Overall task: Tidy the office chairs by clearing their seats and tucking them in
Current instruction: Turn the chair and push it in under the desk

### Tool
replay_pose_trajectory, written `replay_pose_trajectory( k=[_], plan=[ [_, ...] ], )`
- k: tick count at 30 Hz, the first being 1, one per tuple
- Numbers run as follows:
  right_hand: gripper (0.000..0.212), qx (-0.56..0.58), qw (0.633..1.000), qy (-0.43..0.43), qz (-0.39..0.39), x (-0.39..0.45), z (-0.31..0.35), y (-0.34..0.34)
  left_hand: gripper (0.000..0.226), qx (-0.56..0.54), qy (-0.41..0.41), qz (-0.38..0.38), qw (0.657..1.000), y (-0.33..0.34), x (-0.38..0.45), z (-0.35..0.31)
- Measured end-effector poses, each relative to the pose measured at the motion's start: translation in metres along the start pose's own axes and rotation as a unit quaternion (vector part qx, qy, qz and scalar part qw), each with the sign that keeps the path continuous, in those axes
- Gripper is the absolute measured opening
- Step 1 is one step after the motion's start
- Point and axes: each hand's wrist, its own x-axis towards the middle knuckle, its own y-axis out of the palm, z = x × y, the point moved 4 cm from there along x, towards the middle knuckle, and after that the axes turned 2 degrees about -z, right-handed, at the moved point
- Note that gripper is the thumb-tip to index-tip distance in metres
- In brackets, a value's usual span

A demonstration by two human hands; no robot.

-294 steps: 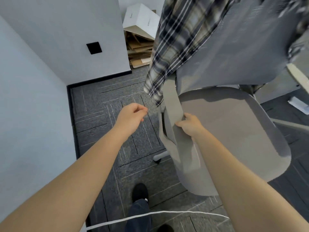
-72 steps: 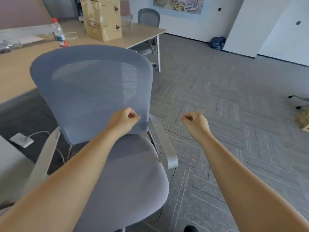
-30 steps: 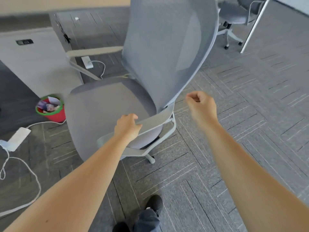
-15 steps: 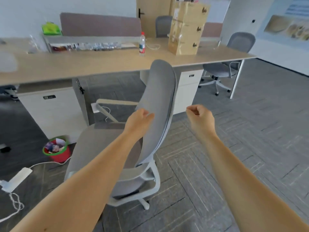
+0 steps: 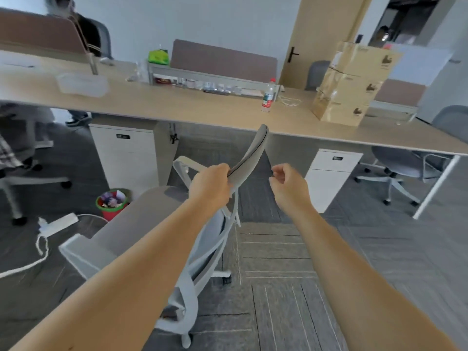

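The office chair (image 5: 141, 224) is seen side-on in front of the long tabletop (image 5: 177, 107), its bare seat turned to the left and not yet under the edge, with an open gap beneath the tabletop between two white drawer units (image 5: 126, 155) just ahead of it. The edge of the backrest (image 5: 253, 150) is gripped by the left hand (image 5: 211, 187), the fingers clamped round it; the right hand (image 5: 288, 184) is held free just beside, its fingers loosely curled on nothing. The step in hand is judged to be the turning and tucking in. It is best done if the chair is swivelled until the seat faces the gap, the backrest is then taken with both hands and the chair is rolled straight forward, so that the armrests clear the tabletop and the red bin (image 5: 112, 202) and the power strip (image 5: 59, 224) with its cable on the floor at the left are not caught by the castors
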Motion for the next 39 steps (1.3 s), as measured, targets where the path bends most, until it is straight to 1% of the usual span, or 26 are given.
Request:
replay_pose_trajectory(
  k=[2, 6, 9, 11, 13, 16, 18, 20, 23, 27, 32, 37, 39],
  plan=[
    [0.041, -0.02, 0.999, -0.026, 0.033, 0.009, -0.003, 0.008, 0.03, -0.002, 0.003, 0.0, 1.0, 0.0, -0.002, 0.004],
    [0.064, -0.09, 0.988, -0.095, 0.077, 0.017, 0.005, 0.025, 0.029, -0.023, -0.026, -0.005, 0.999, -0.008, -0.016, 0.02],
    [0.074, -0.135, 0.978, -0.117, 0.112, 0.016, 0.014, 0.036, 0.027, -0.019, -0.044, 0.005, 0.999, -0.021, -0.029, 0.036],
    [0.073, -0.188, 0.964, -0.134, 0.132, 0.014, 0.019, 0.042, 0.029, -0.006, -0.064, 0.007, 0.998, -0.029, -0.036, 0.046],
    [0.071, -0.231, 0.95, -0.158, 0.136, 0.012, 0.023, 0.044, 0.033, 0.011, -0.084, -0.008, 0.996, -0.034, -0.044, 0.054],
    [0.067, -0.265, 0.938, -0.175, 0.138, 0.014, 0.024, 0.045, 0.051, 0.062, -0.111, -0.023, 0.992, -0.032, -0.051, 0.068],
    [0.062, -0.271, 0.933, -0.183, 0.149, 0.014, 0.021, 0.048, 0.055, 0.076, -0.126, -0.055, 0.988, -0.031, -0.056, 0.077],
    [0.054, -0.254, 0.935, -0.207, 0.135, 0.012, 0.022, 0.05, 0.054, 0.066, -0.132, -0.102, 0.984, -0.031, -0.06, 0.084],
    [0.053, -0.228, 0.937, -0.246, 0.102, 0.003, 0.026, 0.049, 0.05, 0.042, -0.125, -0.158, 0.979, -0.03, -0.068, 0.089],
    [0.057, -0.211, 0.942, -0.246, 0.086, -0.012, 0.028, 0.046, 0.05, 0.045, -0.098, -0.204, 0.973, -0.033, -0.079, 0.098],
    [0.062, -0.224, 0.943, -0.233, 0.078, -0.027, 0.035, 0.04, 0.065, 0.041, -0.06, -0.212, 0.975, -0.04, -0.085, 0.108],
    [0.053, -0.224, 0.951, -0.2, 0.066, -0.033, 0.025, 0.023, 0.067, 0.033, -0.006, -0.204, 0.978, -0.037, -0.077, 0.096],
    [0.053, -0.216, 0.957, -0.185, 0.05, -0.036, 0.018, 0.015, 0.072, 0.031, 0.017, -0.193, 0.981, -0.034, -0.071, 0.091]
  ],
)
